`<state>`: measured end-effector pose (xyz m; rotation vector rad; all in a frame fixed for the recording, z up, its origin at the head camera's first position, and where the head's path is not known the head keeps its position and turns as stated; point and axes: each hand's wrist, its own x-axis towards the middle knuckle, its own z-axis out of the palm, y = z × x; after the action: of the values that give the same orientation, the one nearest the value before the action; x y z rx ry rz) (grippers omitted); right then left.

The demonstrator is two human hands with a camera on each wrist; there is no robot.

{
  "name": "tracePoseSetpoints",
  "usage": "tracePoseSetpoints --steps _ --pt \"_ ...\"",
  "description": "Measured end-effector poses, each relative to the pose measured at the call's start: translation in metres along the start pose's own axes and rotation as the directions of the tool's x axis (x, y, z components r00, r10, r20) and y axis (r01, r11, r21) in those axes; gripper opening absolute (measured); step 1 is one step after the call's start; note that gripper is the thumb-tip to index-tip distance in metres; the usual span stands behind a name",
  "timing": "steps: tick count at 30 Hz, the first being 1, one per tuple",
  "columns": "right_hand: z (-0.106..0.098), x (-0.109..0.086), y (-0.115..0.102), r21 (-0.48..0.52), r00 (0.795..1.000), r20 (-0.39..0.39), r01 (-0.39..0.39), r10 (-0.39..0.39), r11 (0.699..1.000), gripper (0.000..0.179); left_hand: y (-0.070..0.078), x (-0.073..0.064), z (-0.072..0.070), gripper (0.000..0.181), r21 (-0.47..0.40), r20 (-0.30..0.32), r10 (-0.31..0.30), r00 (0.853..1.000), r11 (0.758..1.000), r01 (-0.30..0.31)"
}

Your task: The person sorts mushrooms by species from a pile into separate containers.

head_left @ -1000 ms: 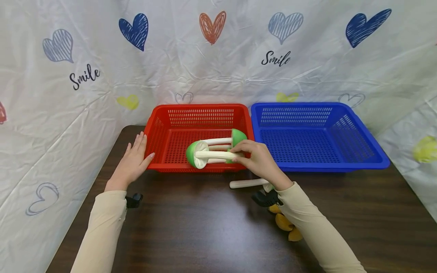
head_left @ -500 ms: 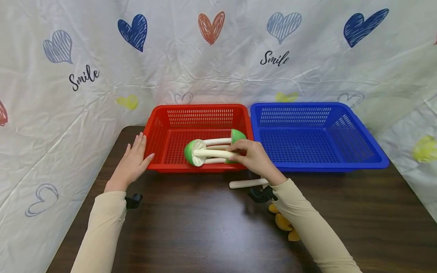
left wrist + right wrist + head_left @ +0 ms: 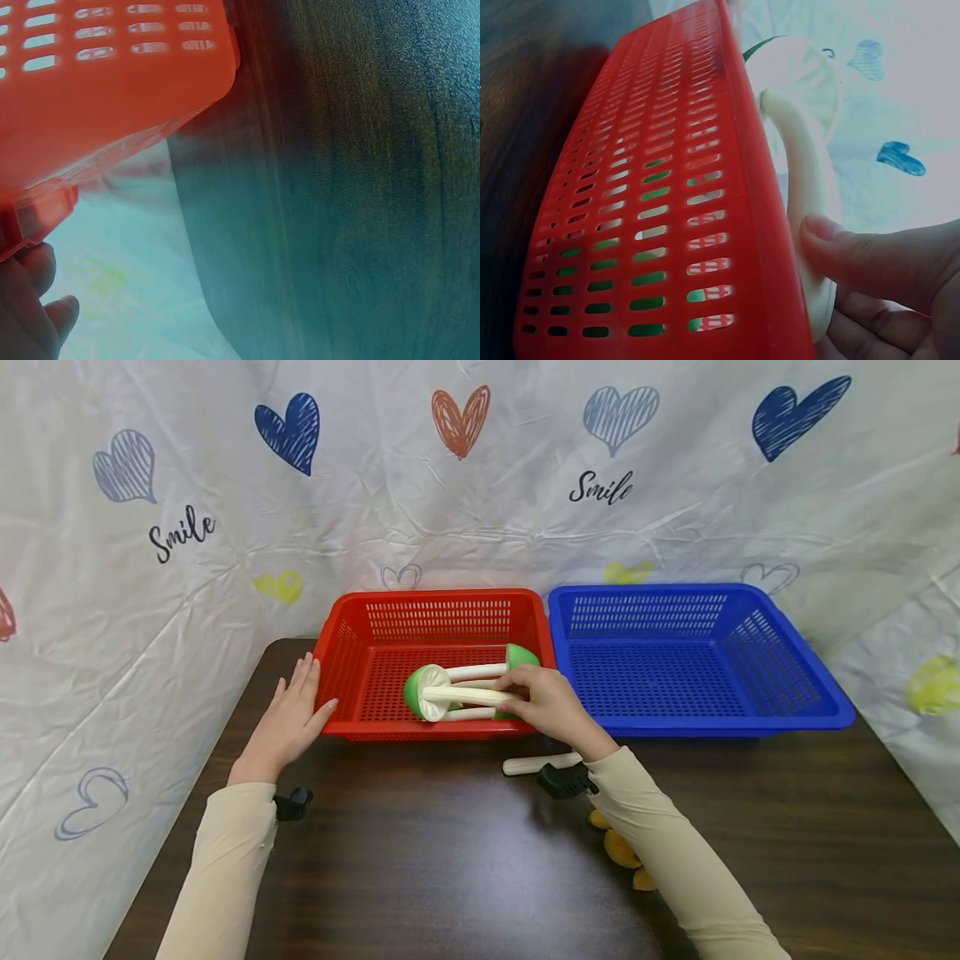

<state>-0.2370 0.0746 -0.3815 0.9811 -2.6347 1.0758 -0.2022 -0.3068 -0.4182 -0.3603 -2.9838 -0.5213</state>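
Note:
My right hand (image 3: pixel 543 697) pinches the pale stem of a green-capped toy mushroom (image 3: pixel 461 694) between thumb and fingers, over the front of the red basket (image 3: pixel 435 731). Its cap points left. Under and behind it, other mushrooms (image 3: pixel 480 672) with green caps lie in the basket, partly hidden by the hand. In the right wrist view the held mushroom (image 3: pixel 799 146) shows just above the basket's rim. My left hand (image 3: pixel 288 714) rests with straight fingers against the red basket's left rim; its fingertips (image 3: pixel 39 266) show at that rim in the left wrist view.
A blue basket (image 3: pixel 720 723) stands right beside the red one. On the dark wooden table (image 3: pixel 420 860) lies another pale stem (image 3: pixel 532 765), partly behind the right wrist. Yellow-brown pieces (image 3: pixel 621 850) lie by the right forearm. A printed cloth (image 3: pixel 375 510) hangs behind.
My right hand has shifted slightly left and up, lowering the mushroom toward those in the red basket. The left hand keeps its place at the rim.

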Motion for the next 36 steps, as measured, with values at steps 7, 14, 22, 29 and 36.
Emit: tracePoseSetpoints --steps 7,14,22,29,36 --pt "0.003 0.003 0.003 0.000 0.999 0.030 -0.034 0.034 0.999 0.018 0.001 0.000 0.000 0.072 -0.006 0.006 -0.006 1.000 1.000 0.006" --pt "0.002 0.001 0.008 0.083 0.996 0.032 -0.084 0.082 0.993 0.021 0.001 0.000 0.000 0.071 -0.010 0.015 -0.006 1.000 1.000 0.006" --pt "-0.008 -0.007 0.006 0.136 0.993 0.000 -0.121 0.122 0.983 0.022 0.000 0.000 -0.001 0.072 -0.007 0.009 -0.004 1.000 1.000 0.004" --pt "-0.022 -0.022 0.008 0.160 0.992 -0.023 -0.115 0.120 0.980 0.021 0.001 -0.001 -0.002 0.072 -0.006 0.020 -0.014 1.000 1.000 0.014" --pt "-0.033 -0.042 0.011 0.153 0.991 -0.048 -0.115 0.124 0.981 0.020 0.001 -0.001 -0.002 0.072 -0.008 0.021 -0.011 1.000 1.000 0.011"
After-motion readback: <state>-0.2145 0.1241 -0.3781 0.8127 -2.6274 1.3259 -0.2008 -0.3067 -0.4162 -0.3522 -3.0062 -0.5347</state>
